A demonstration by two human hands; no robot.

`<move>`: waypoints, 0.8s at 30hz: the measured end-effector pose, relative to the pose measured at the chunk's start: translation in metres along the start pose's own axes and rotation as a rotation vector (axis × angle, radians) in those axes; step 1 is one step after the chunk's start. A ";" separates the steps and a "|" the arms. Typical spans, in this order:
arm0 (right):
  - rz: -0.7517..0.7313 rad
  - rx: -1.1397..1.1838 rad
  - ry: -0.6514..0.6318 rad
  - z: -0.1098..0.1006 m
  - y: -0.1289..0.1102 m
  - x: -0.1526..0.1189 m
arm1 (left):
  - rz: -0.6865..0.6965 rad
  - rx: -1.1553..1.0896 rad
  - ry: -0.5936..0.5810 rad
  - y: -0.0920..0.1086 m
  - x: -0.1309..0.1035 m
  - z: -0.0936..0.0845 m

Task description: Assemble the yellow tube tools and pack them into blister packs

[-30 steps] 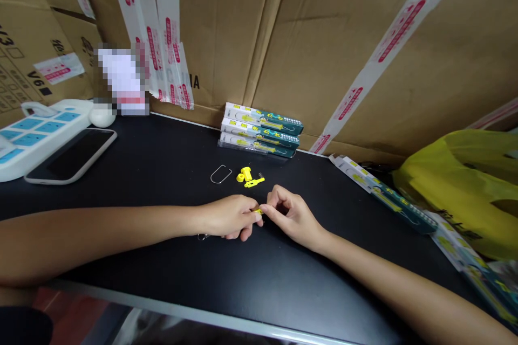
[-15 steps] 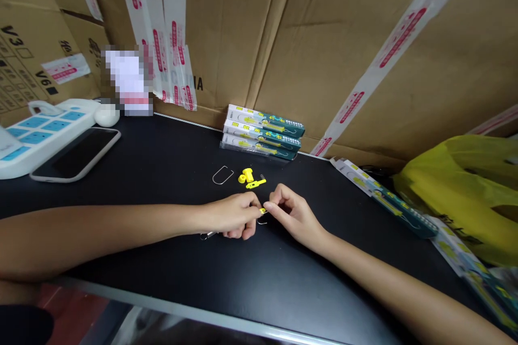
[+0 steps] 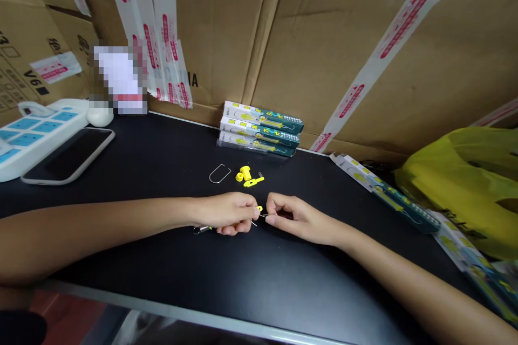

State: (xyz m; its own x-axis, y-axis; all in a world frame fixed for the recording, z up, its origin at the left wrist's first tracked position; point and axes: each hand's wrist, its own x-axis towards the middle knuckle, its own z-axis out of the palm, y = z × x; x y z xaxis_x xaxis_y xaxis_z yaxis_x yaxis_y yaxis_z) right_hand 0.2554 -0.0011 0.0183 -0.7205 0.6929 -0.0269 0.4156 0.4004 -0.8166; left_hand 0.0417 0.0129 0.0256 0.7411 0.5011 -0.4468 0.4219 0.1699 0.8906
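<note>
My left hand is closed around a small yellow part, whose ringed tip sticks out past the fingertips. Below its wrist a metal spring shows, partly hidden by the hand. My right hand pinches a thin metal wire that reaches toward the yellow part. Behind the hands lie a bent wire loop, a yellow cap-like piece, a small yellow ring, a flat yellow piece and a tiny spring.
Boxes are stacked against the cardboard; more boxes lie at the right beside a yellow bag. A phone and power strip occupy the left. The black table's front edge is below.
My right hand has drawn slightly away from the left, so a gap with the thin wire now shows between them. The view has shifted slightly.
</note>
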 end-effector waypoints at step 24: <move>0.038 0.056 0.217 0.013 0.002 0.002 | 0.059 -0.089 0.109 -0.007 0.002 0.004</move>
State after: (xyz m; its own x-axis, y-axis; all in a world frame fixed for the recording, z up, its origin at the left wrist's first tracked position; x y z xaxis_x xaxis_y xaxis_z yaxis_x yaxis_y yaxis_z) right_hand 0.2475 -0.0062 0.0089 -0.5661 0.8221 0.0612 0.4046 0.3417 -0.8482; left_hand 0.0423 0.0096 0.0179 0.7001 0.6005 -0.3862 0.3283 0.2096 0.9210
